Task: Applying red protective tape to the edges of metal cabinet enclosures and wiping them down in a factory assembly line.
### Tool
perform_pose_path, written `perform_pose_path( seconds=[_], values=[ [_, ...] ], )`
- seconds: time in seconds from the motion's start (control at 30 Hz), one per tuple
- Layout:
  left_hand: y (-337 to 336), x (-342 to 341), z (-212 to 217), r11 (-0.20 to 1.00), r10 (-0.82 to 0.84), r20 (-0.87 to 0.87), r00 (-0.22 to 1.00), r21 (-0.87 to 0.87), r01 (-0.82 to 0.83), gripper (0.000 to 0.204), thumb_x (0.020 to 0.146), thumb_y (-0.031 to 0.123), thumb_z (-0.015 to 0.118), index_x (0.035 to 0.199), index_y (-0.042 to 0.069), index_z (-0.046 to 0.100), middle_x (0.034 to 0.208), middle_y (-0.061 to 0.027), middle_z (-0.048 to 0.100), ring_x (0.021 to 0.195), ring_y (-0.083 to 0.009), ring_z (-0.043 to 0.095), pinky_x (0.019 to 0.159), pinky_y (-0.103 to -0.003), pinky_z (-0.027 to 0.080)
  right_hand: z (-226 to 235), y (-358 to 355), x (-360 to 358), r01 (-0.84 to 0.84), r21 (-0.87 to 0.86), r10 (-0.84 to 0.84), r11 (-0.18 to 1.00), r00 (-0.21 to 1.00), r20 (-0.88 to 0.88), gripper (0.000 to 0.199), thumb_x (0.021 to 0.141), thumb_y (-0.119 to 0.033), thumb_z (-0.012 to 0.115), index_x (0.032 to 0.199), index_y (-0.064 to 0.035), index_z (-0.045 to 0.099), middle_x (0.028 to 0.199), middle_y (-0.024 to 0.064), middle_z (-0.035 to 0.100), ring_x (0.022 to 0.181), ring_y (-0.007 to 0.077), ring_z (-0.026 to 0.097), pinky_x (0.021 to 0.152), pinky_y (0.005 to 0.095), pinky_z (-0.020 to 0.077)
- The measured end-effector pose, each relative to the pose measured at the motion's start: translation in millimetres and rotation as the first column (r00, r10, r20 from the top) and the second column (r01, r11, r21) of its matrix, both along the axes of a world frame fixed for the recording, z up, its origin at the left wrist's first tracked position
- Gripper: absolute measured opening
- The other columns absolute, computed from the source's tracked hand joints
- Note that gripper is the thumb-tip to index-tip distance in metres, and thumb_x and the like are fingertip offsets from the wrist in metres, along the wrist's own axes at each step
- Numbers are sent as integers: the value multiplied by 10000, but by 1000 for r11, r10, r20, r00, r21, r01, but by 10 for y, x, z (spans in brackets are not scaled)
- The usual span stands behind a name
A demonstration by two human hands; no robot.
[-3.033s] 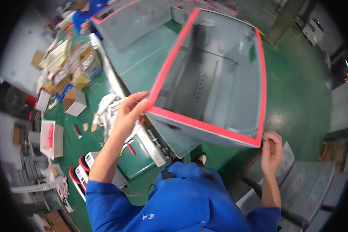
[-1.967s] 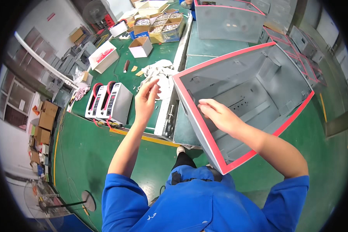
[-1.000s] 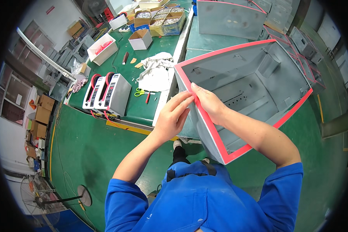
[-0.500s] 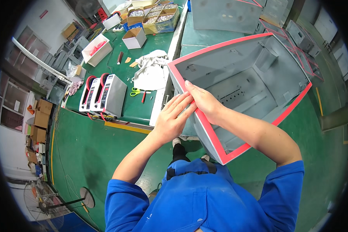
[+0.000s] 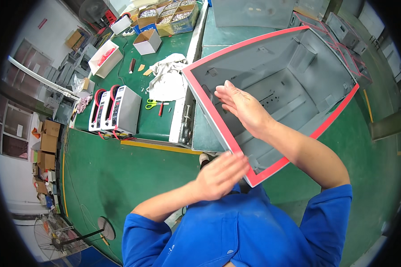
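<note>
A large grey metal enclosure (image 5: 272, 91) with red tape (image 5: 208, 103) along its rim rests tilted on the green-topped bench, its open side up and its near corner towards my body. My left hand (image 5: 222, 175), slightly blurred, has its fingers laid out straight across the taped rim close to that near corner. Over the enclosure's opening, my right hand (image 5: 245, 109) is lifted off the rim, edge-on, with fingers extended and nothing in them. Inside, the grey walls carry small brackets, and the panel has a row of holes.
Two white tape dispensers (image 5: 120, 109) stand at the left bench's front edge. Green scissors (image 5: 151, 104), a red-handled tool (image 5: 161, 109) and a white cloth (image 5: 168, 78) lie nearby. Behind are boxes of small parts (image 5: 178, 18). More red-edged grey enclosures (image 5: 329, 40) stand at the far right.
My left hand has slid along the taped rim towards the near corner. The right hand has come off the rim, rising over the opening, and the two hands have parted.
</note>
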State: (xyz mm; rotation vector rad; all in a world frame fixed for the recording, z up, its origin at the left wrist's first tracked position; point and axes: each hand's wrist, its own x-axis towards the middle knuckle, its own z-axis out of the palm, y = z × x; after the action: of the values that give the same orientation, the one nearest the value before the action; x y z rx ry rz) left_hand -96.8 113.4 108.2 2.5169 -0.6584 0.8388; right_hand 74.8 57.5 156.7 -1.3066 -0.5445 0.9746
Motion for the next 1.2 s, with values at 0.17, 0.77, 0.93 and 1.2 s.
perform_pose_path(
  seconds=[0.17,0.77,0.93,1.2],
  values=[
    [-322,-173,-88,971,-230,29,973,72,227,238,764,69,581,996,17,595,1050,-132,586,1032,-258,544,916,-350,408,6,4,-16,-1,-19,1,1000,1000,8,659,911,-467,304,1272,85,299,1314,225,327,1252,271,298,1044,353,240],
    [1487,998,15,897,380,153,912,181,-403,471,691,-38,477,1161,-30,458,1208,-186,472,1124,-302,466,962,-407,360,82,-25,54,107,69,-96,992,985,-142,525,936,-375,312,1191,73,410,1169,203,481,1109,228,464,945,328,377],
    [1680,1166,-53,877,458,103,883,108,-468,489,682,-58,472,1169,-53,433,1206,-214,458,1129,-320,452,967,-408,355,99,2,50,94,88,-87,992,994,-72,557,932,-401,307,1194,81,402,1145,208,491,1087,229,478,937,320,380],
    [1427,1068,-59,837,518,158,840,110,-537,558,609,-97,475,1164,-67,426,1225,-206,441,1174,-325,408,985,-409,333,92,0,51,81,75,-79,994,996,-36,539,932,-398,316,1172,70,430,1101,190,521,1041,213,506,913,312,400]
  ],
)
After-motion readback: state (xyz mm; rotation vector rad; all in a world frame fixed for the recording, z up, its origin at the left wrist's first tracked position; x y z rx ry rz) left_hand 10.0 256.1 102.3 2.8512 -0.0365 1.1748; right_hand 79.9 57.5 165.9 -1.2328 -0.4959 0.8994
